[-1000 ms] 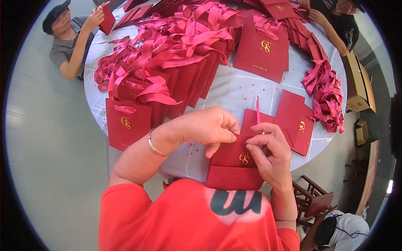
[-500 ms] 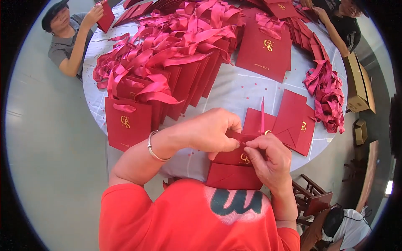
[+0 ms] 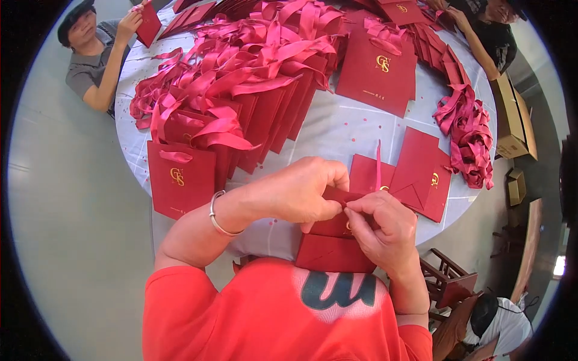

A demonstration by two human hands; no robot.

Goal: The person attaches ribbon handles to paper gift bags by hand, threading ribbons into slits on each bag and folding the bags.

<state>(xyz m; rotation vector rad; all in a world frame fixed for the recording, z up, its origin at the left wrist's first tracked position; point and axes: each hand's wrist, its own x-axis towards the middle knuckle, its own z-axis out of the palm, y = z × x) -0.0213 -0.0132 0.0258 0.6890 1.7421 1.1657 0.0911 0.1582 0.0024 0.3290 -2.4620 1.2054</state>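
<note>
A dark red paper bag (image 3: 334, 249) with a gold emblem rests at the table's near edge, against my red shirt. My left hand (image 3: 304, 189) is closed on the bag's upper edge, thumb toward me and some fingers behind the paper. Right beside that thumb, the thumb and forefinger of my right hand (image 3: 388, 225) pinch at the same edge; what lies between those fingertips is too small to make out. A narrow pink ribbon (image 3: 378, 165) sticks up just beyond my right hand, its lower end hidden.
Red bags (image 3: 421, 174) lie beyond my right hand. Rows of bags with pink ribbon handles (image 3: 265, 48) crowd the left and far table (image 3: 325, 129). Loose ribbons (image 3: 466, 138) are heaped at right. Two co-workers sit across; a stool (image 3: 448, 280) and cardboard box (image 3: 515, 120) stand at right.
My right hand has shifted slightly up and left, its fingertips now nearer my left thumb and covering more of the emblem. My left hand keeps its hold on the bag.
</note>
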